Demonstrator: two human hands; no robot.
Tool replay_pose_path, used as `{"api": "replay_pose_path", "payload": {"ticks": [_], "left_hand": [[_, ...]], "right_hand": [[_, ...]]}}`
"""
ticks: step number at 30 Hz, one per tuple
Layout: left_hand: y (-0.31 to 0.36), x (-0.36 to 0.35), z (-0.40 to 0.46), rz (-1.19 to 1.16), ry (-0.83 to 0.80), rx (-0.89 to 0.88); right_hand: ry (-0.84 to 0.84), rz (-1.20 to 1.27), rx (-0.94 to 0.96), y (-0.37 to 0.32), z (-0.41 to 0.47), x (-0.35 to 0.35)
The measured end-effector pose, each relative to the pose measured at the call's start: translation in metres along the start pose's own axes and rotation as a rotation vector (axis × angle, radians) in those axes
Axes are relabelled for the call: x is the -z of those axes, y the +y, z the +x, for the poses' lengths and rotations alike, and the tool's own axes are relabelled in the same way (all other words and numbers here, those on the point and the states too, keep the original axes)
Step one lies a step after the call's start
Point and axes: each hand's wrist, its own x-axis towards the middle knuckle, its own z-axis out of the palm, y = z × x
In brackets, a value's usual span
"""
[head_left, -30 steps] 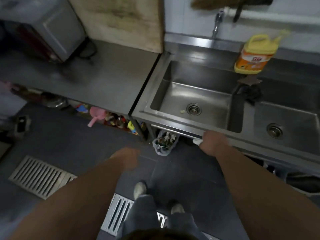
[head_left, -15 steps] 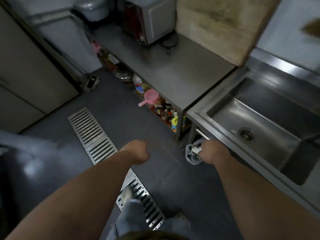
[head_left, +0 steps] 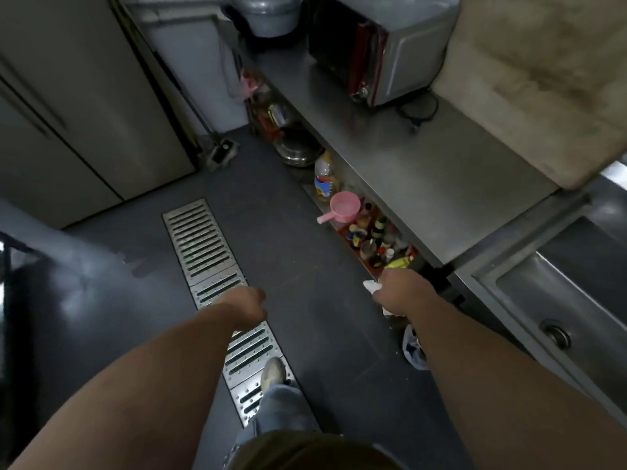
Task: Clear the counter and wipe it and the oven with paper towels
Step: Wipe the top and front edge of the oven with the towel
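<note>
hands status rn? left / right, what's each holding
Left hand: curled shut, nothing visible in its grip.
Right hand: grips a crumpled white paper towel.

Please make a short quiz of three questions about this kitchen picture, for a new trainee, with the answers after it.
1. True or false: the right hand holds a white paper towel.
2. What stands on the steel counter near its far end? A) the oven B) a kettle C) a stack of plates
3. What colour is the scoop on the shelf below the counter?

Key:
1. True; a white piece shows at the fist.
2. A.
3. Pink.
</note>
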Motion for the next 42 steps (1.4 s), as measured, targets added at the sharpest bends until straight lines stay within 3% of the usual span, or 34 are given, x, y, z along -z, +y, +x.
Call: {"api": "replay_pose_path", "payload": {"ticks": [12,18,26,33,42], "left_hand": [[-0.049,0.124,0.136,0.086,0.006,-0.148],[-0.034,0.167,0.192,0.092,-0.019,-0.193],[-0.021,0.265,0.276,0.147,-0.008,-0.051],[0.028,0.354,0.34,0.084,0.117,-0.113],[0.005,0.426,0.44,0.164,0.001,-0.12]], "right_hand": [[-0.002,-0.049,-0.061,-0.114,0.102,0.051],[0.029,-0.119,-0.113,-0.118,0.174,0.095],[0.043,0.022,-0.03,-0.121,0.311,0.175],[-0.029,-0.082,0.005,-0.134,0.398,0.262],[-0.056,-0.104,0.016,-0.184,0.495,0.309]]}}
